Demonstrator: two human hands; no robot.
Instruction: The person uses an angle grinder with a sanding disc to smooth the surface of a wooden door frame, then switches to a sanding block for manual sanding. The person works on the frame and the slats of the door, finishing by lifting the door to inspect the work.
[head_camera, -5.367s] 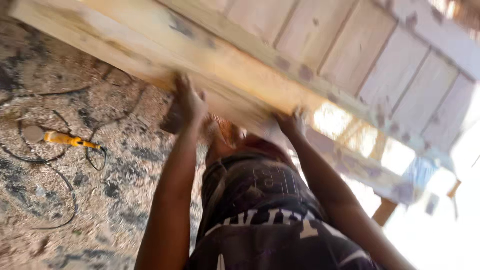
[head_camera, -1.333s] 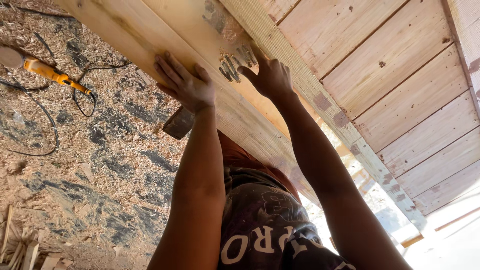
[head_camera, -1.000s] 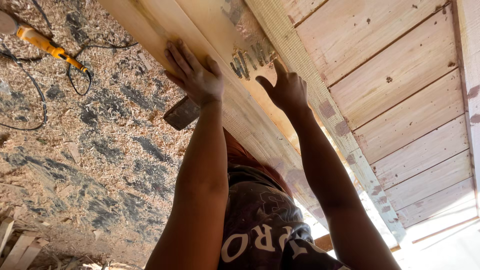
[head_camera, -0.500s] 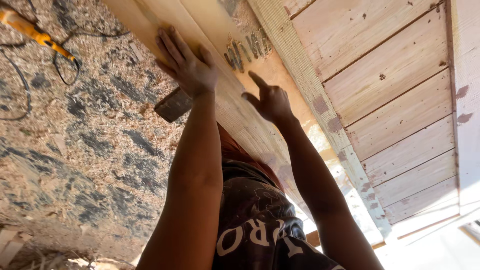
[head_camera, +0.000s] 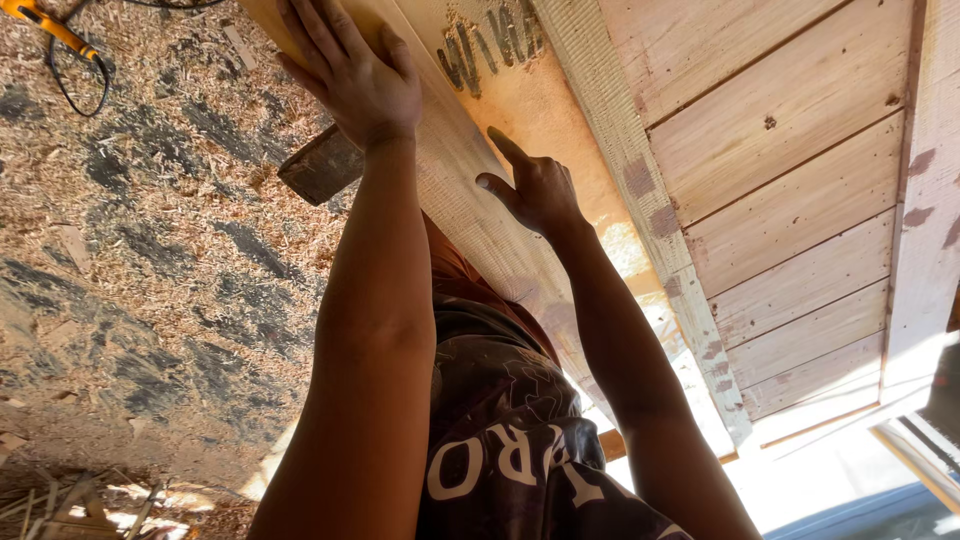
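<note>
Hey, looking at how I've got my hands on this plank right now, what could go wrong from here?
1. Splinters: your left hand lies flat on the rough-sawn plank, and bare skin sliding along it may catch.
2. Weak hold: your right hand touches the plank mostly with its fingertips, so the board might shift or tip.
3. Footing: the floor is covered in sawdust, with a yellow tool and its cord nearby, so a slip or trip is possible.

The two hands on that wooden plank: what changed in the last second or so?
The right hand drew back down the plank, away from the dark markings, and now touches it with fingertips only. The left hand stayed pressed flat on the plank's edge. The plank, the yellow tool and the sawdust floor look unchanged.
</note>
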